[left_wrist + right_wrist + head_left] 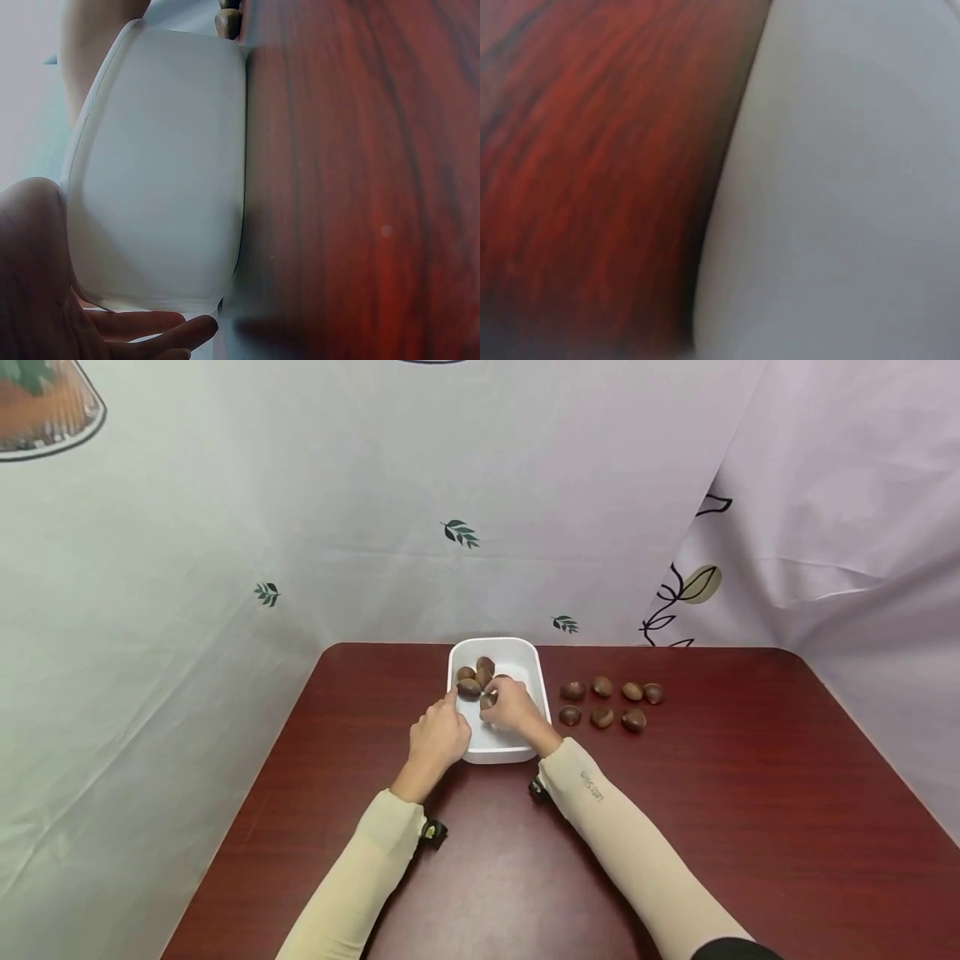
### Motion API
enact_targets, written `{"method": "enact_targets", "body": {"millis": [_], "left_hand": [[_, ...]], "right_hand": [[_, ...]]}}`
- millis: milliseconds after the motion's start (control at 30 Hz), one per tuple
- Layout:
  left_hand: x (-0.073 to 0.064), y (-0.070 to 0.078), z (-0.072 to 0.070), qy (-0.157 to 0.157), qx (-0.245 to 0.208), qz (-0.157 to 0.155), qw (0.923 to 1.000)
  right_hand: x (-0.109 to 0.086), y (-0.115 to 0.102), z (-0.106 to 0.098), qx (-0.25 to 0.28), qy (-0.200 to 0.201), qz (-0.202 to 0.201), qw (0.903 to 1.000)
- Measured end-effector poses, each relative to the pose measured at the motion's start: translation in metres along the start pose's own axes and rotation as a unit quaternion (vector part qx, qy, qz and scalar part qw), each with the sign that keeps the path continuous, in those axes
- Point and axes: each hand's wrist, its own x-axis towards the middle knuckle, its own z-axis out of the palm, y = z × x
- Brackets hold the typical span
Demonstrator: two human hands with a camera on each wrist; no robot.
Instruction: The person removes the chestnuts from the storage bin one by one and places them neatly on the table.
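Observation:
A white plastic tray (498,757) stands near the table's far edge, with several brown chestnuts (468,688) gathered in its far left part. My left hand (438,732) grips the tray's left side; in the left wrist view, thumb and fingers lie around the tray's wall (161,165). Reaching over the near right rim, my right hand (513,706) pinches a chestnut (488,702) inside the tray. Part of that chestnut is covered by the fingers. The right wrist view holds only the tray's outer wall (840,187) and the tabletop, blurred, without the hand.
To the right of the tray, several more chestnuts (602,717) lie in two rough rows on the dark red wooden table (480,868). A pale printed cloth (390,585) hangs behind the table's far edge and along its sides.

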Motion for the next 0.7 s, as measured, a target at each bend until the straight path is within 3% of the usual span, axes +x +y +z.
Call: {"method": "enact_targets", "body": {"millis": [433,700], "left_hand": [[0.0,0.001,0.002,-0.007,0.007,-0.001,1.0],[0.001,0.001,0.001,-0.001,0.004,0.003,1.0]], "right_hand": [[-0.022,0.009,-0.028,0.105,-0.015,-0.052,0.993],[-0.039,0.012,-0.053,0.132,-0.002,-0.052,0.9899]]}}
